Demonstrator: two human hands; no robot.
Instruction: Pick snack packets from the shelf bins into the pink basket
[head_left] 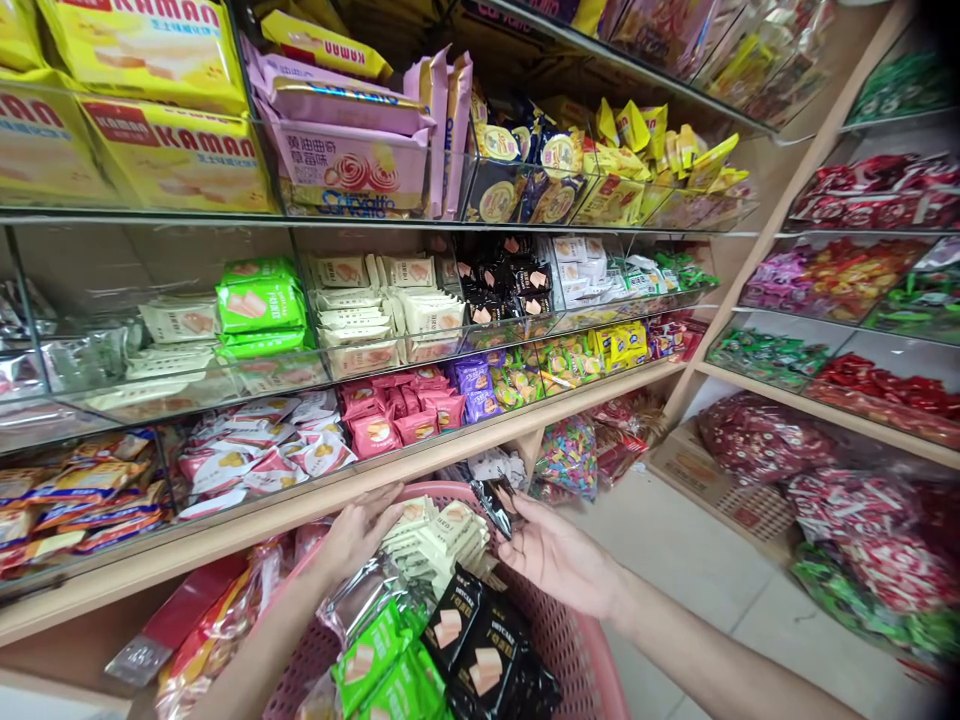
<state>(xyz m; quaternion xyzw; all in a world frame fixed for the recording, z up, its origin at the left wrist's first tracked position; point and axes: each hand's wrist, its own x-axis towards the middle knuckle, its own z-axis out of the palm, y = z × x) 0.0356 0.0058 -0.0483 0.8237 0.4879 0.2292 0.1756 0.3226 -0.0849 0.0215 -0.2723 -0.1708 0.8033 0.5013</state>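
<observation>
We see right hand [555, 560] pinching glossy black plastic snack packaging [493, 508] over pink perforated plastic basket [566, 640]; left hand [358, 535] by rim, grip unclear. Packaging likely light, slippery, crushable; we'd pinch edges.

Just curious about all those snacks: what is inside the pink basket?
The pink basket holds cream packets at the far side, green packets and black packets nearer, plus shiny wrapping. Whatever lies beneath them is covered, so I can't tell.

We see bright, diffuse light, glare on the clear shelf panels [187, 385], shadowed upper recess [435, 30]. Silver packets [82, 365] look soft; right edge stretched, blurry, corners black.
</observation>
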